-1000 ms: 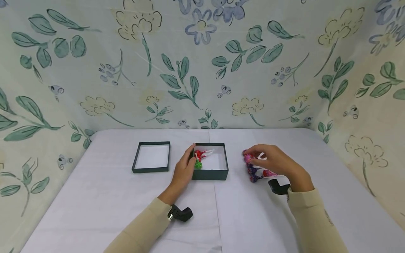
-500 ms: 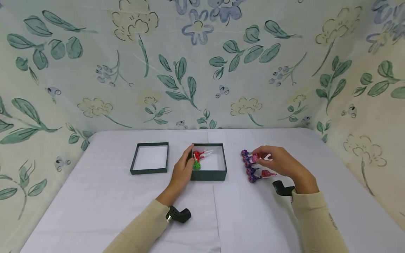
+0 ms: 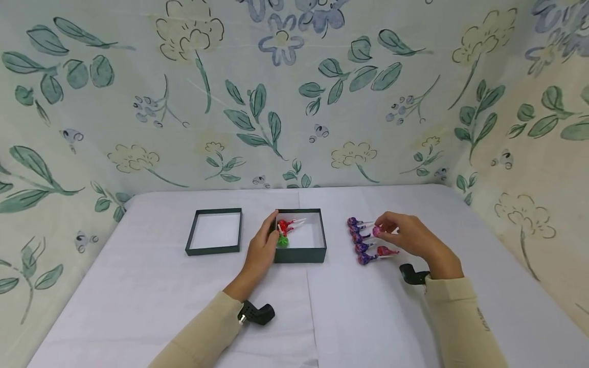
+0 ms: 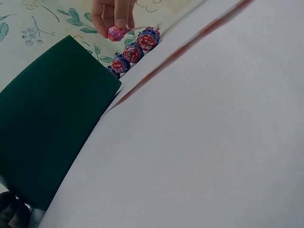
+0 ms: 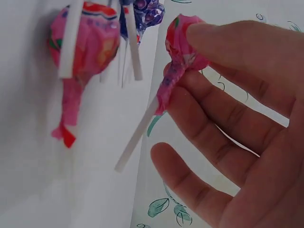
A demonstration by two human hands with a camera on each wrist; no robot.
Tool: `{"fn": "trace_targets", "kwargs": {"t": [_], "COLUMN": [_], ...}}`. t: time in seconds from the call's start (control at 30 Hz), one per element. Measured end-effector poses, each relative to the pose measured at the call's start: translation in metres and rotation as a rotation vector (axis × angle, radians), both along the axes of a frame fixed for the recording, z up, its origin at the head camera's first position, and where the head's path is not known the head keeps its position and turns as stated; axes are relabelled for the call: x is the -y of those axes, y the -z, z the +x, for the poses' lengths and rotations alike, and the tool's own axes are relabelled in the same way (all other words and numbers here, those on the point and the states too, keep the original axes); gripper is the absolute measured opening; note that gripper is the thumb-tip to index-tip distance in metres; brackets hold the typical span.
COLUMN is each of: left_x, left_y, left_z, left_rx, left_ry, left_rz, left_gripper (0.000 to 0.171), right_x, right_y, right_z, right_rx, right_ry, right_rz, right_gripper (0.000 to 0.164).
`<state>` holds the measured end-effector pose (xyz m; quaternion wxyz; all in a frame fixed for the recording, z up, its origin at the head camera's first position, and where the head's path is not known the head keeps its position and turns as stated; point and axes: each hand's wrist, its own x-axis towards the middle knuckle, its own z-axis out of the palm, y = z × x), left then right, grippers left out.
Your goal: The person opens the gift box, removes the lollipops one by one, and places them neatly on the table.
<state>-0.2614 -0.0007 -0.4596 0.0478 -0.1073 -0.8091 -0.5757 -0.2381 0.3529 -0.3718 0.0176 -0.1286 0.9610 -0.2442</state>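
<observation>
My left hand (image 3: 259,250) grips the left side of a dark green box (image 3: 301,255), its fingertips at the far corner. Inside that box lie red lollipops (image 3: 285,225) and a green lollipop (image 3: 282,241), at the left end of its white floor. To the right, my right hand (image 3: 407,235) pinches a pink lollipop (image 5: 185,45) by its wrapped head, thumb against fingers, the white stick angled down. Several purple lollipops (image 3: 363,259) lie in a column just left of that hand. Beside them rests another pink-red lollipop (image 3: 385,251), large in the right wrist view.
A shallow green-rimmed box lid (image 3: 213,251) lies with its white inside up, left of the box. White cloth (image 3: 138,286) covers the table, and a floral curtain (image 3: 276,102) hangs behind it.
My right hand has drawn the pink lollipop away from the purple ones, slightly right, baring the column. The left hand has stayed at the box. The whole head view has drifted a little.
</observation>
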Motion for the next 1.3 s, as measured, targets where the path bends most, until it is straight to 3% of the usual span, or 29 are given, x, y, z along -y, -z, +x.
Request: {"fn": "trace_targets", "kwargs": {"t": [0.63, 1.3], "left_x": [0.0, 0.0], "left_y": [0.0, -0.001], "left_z": [0.001, 0.001], "left_rx": [-0.013, -0.007], "left_ry": [0.001, 0.0], "left_rz": [0.01, 0.005], "left_gripper": [0.05, 0.049], "right_x": [-0.008, -0.007], "right_y": [0.018, 0.021], "right_z": [-0.008, -0.01], "right_rx": [0.087, 0.184], "right_ry": [0.055, 0.071], "right_rz": [0.026, 0.032], "right_gripper": [0.023, 0.021]}}
